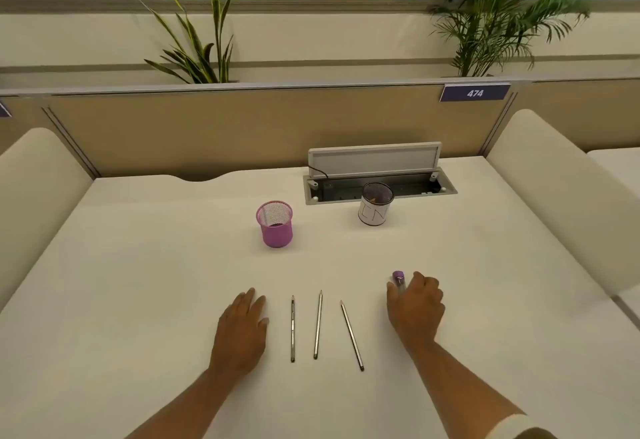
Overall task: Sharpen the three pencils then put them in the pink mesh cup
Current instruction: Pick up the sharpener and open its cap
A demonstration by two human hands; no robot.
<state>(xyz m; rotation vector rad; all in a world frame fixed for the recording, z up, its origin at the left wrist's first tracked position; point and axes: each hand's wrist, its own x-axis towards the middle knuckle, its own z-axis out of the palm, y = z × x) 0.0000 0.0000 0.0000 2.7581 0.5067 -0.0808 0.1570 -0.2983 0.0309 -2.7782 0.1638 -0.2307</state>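
**White desk, nothing sharpened yet**

The left hand lies flat, its grip wide and holding nothing. Farther back stands the pink mesh cup, with no pencils in it. Three pencils lie side by side, untouched. The right hand has its grip curled round a purple sharpener. All the sharpening and putting away seems left to do.
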